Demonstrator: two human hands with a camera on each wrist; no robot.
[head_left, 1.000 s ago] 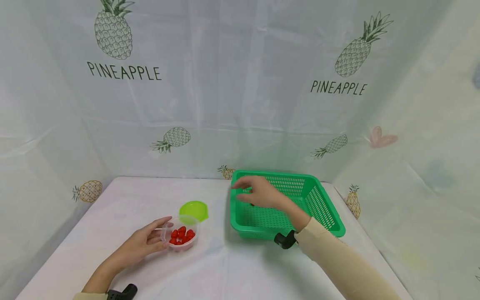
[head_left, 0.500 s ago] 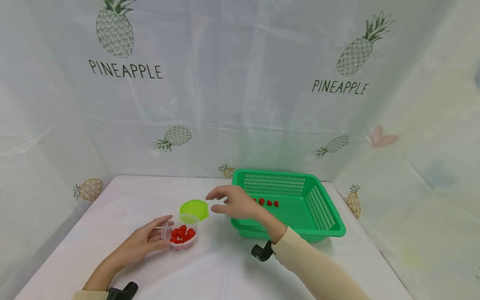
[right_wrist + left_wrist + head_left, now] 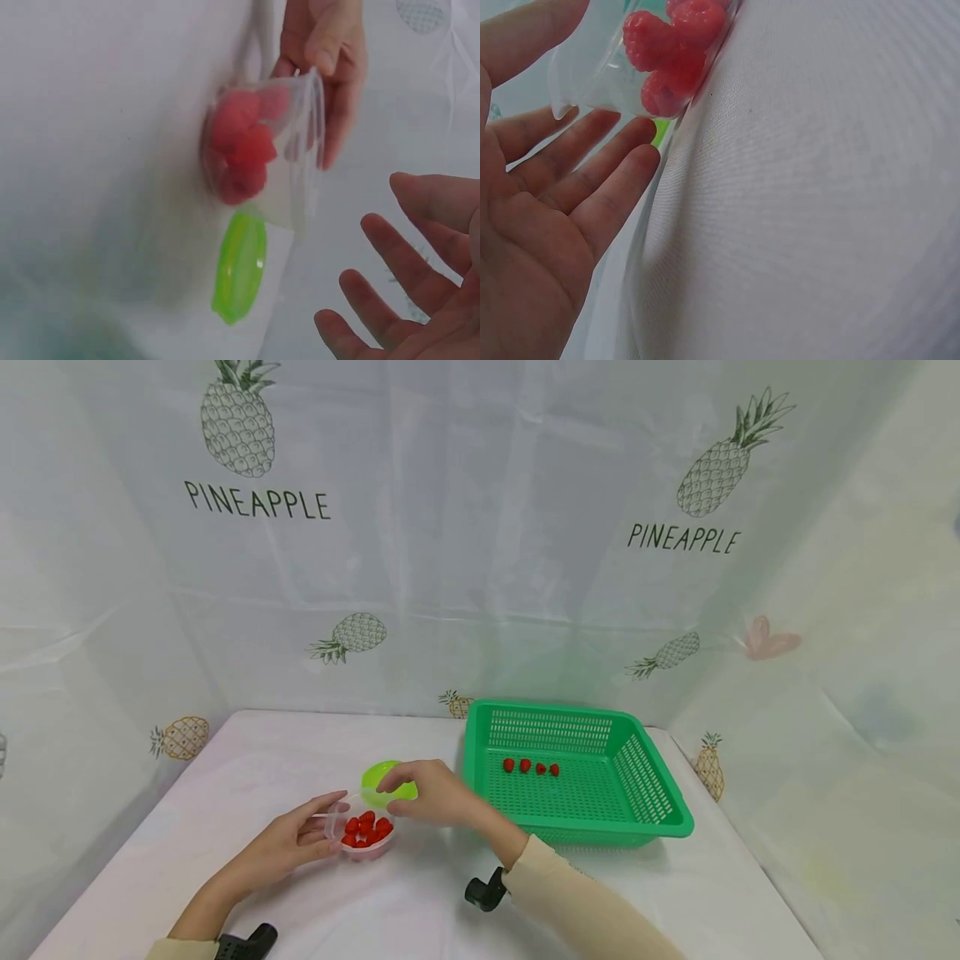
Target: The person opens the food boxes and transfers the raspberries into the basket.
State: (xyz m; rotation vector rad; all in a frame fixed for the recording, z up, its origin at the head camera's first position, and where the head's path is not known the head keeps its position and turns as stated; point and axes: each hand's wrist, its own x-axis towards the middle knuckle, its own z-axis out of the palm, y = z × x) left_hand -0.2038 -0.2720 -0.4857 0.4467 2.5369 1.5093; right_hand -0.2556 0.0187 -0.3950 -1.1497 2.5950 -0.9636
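- Head view: a person's left hand [image 3: 288, 843] holds a clear plastic cup [image 3: 365, 854] of raspberries [image 3: 367, 828], thumb and fingers set wide around its wall.
- Right hand [image 3: 431, 792], fingers apart and holding nothing, hovers beside the cup's open rim; the right wrist view shows a gap between fingertips and plastic.
- Lime-green lid [image 3: 240, 270] lies just beyond the cup; whether their edges touch cannot be told.
- Green plastic basket [image 3: 592, 835] stands right of the cup near the white-covered table's [image 3: 450, 910] back edge, four red berries [image 3: 525, 766] lined up inside.
- White cloth separates cup and basket, the right forearm [image 3: 498, 839] reaching across.
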